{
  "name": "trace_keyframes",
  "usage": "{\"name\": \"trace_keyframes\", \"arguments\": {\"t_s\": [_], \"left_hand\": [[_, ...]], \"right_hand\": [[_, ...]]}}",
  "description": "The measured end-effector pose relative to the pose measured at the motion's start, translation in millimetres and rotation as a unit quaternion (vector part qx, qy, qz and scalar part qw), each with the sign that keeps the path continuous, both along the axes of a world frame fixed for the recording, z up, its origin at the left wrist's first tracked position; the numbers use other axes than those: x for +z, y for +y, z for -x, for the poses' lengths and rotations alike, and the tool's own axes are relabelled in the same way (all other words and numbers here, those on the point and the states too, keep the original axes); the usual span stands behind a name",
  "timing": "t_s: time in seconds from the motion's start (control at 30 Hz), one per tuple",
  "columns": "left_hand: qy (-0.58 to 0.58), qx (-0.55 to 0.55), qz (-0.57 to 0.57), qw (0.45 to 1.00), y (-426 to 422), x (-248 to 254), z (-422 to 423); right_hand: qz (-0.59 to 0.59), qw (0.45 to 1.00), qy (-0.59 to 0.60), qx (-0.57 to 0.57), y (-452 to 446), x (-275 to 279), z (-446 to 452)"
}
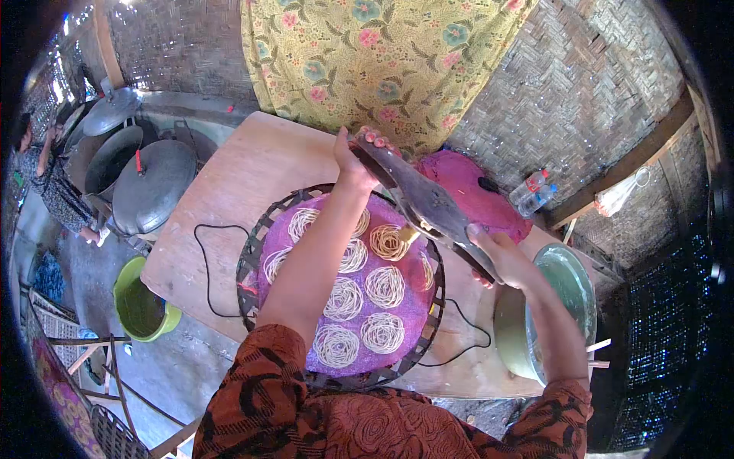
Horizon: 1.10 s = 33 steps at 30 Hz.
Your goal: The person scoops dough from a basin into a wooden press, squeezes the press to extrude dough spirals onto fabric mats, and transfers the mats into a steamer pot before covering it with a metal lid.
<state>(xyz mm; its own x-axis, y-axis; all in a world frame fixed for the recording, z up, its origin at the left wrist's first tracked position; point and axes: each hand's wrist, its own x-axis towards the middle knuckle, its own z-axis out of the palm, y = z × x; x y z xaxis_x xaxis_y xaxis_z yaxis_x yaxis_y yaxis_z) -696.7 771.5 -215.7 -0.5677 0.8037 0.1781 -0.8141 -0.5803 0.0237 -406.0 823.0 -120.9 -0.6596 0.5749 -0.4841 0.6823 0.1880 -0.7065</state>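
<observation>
My left hand (359, 157) and my right hand (497, 256) grip opposite ends of a dark wooden press (436, 200), held tilted above a round woven tray (251, 268). A pale yellowish piece (411, 232) shows under the middle of the press, over a yellow noodle coil (388, 242). Purple cloth (363, 298) lines the tray, and several whitish noodle coils (384, 287) lie on it. My left forearm hides part of the tray's left side.
A wooden table (206, 183) bears the tray, a green tub (566, 298), pink cloth (466, 183) and bottles (535, 200). Black cords (200, 264) lie beside the tray. At left are large pots (153, 187), a green basin (138, 302) and another person (57, 183).
</observation>
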Motion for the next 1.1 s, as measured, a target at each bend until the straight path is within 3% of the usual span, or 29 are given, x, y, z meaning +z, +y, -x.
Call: {"name": "trace_keyframes", "arguments": {"t_s": [0.17,0.2,0.3,0.37,0.43,0.5,0.53,0.63,0.7,0.77,0.83,0.87,0.9,0.93,0.97,1.03,1.07,1.1], "left_hand": [[0.03,0.007,-0.01,0.999,-4,-18,31],[0.07,0.067,0.059,0.994,-9,-8,34],[0.119,0.102,0.096,0.983,-33,52,26],[0.192,0.053,-0.04,0.979,-50,87,25],[0.2,0.046,-0.075,0.976,-69,129,5],[0.239,0.04,-0.075,0.967,-92,162,-24],[0.279,0.032,-0.078,0.957,-101,169,-36],[0.297,-0.007,-0.091,0.951,-118,172,-55],[0.315,-0.062,-0.162,0.933,-120,162,-64],[0.326,-0.082,-0.106,0.936,-127,161,-84],[0.345,-0.079,-0.073,0.932,-140,164,-86],[0.437,0.078,0.006,0.896,-155,165,-88],[0.512,0.234,0.084,0.822,-173,168,-90],[0.529,0.318,0.093,0.781,-203,169,-91],[0.535,0.388,0.098,0.744,-236,168,-92],[0.523,0.524,0.078,0.668,-303,152,-105],[0.505,0.534,-0.026,0.678,-335,143,-122],[0.481,0.589,-0.028,0.649,-356,132,-149]], "right_hand": [[0.052,0.996,0.045,0.051,8,-48,21],[0.061,0.994,0.068,0.063,5,-51,24],[0.111,0.984,0.126,0.062,-4,-42,18],[0.159,0.975,0.138,0.067,-19,-15,6],[0.24,0.947,0.204,0.066,-38,5,-8],[0.191,0.952,0.215,0.103,-52,13,-27],[0.138,0.954,0.228,0.138,-59,15,-36],[0.122,0.958,0.219,0.138,-84,25,-61],[0.144,0.961,0.216,0.099,-95,21,-84],[0.083,0.978,0.172,0.083,-102,7,-106],[0.12,0.964,0.233,0.028,-119,4,-114],[0.072,0.964,0.257,-0.014,-122,-1,-122],[0.024,0.958,0.282,-0.056,-125,-7,-128],[-0.031,0.949,0.291,-0.118,-129,-14,-134],[-0.033,0.947,0.298,-0.117,-126,-26,-140],[-0.172,0.919,0.252,-0.249,-113,-63,-147],[-0.213,0.92,0.199,-0.262,-108,-78,-150],[-0.209,0.921,0.202,-0.259,-95,-105,-154]]}}
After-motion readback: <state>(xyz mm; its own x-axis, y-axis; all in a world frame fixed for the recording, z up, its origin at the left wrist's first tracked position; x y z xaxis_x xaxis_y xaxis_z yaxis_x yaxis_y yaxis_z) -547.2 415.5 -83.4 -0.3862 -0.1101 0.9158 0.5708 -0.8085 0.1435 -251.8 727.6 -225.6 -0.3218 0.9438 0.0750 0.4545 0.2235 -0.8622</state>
